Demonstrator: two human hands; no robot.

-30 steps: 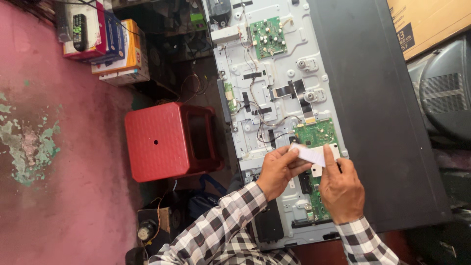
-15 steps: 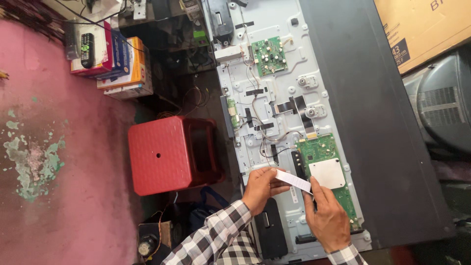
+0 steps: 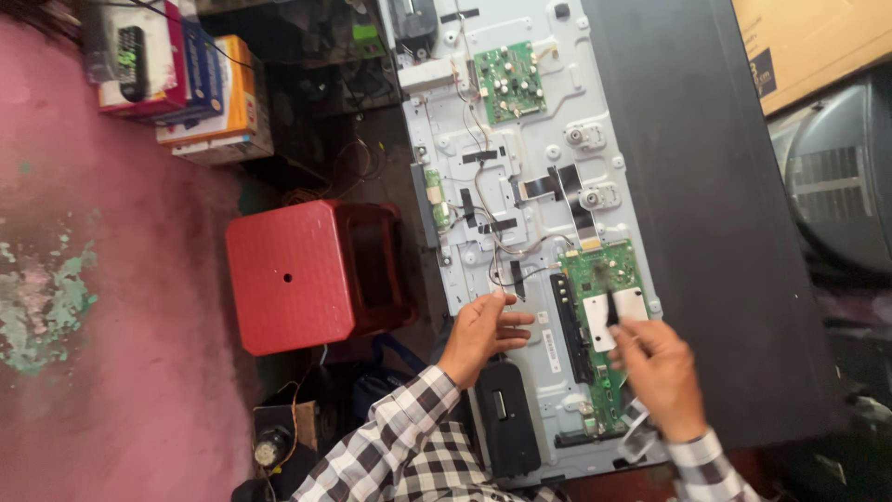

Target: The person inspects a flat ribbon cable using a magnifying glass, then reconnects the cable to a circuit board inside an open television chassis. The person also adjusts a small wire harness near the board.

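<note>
A flat television lies face down with its back off, showing a grey metal chassis [image 3: 539,139]. A green main board [image 3: 602,268] with a white square pad [image 3: 628,307] sits at its near right. My right hand [image 3: 658,372] pinches a thin dark stick-like object [image 3: 611,309], whose tip rests over the white pad. My left hand [image 3: 483,330] hovers over the chassis just left of the board, fingers spread and holding nothing. Both arms wear checked sleeves. A second, smaller green board [image 3: 506,82] lies at the far end.
A red plastic stool [image 3: 297,274] stands left of the television on the pink floor. Stacked coloured boxes [image 3: 200,93] lie at the top left. A cardboard box [image 3: 818,42] and a grey ribbed casing [image 3: 836,186] sit to the right. A black module [image 3: 506,418] lies near my left sleeve.
Both hands held a white strip over the main board. Now my left hand has let go and opened, and my right hand holds only a thin dark object. The view has moved closer.
</note>
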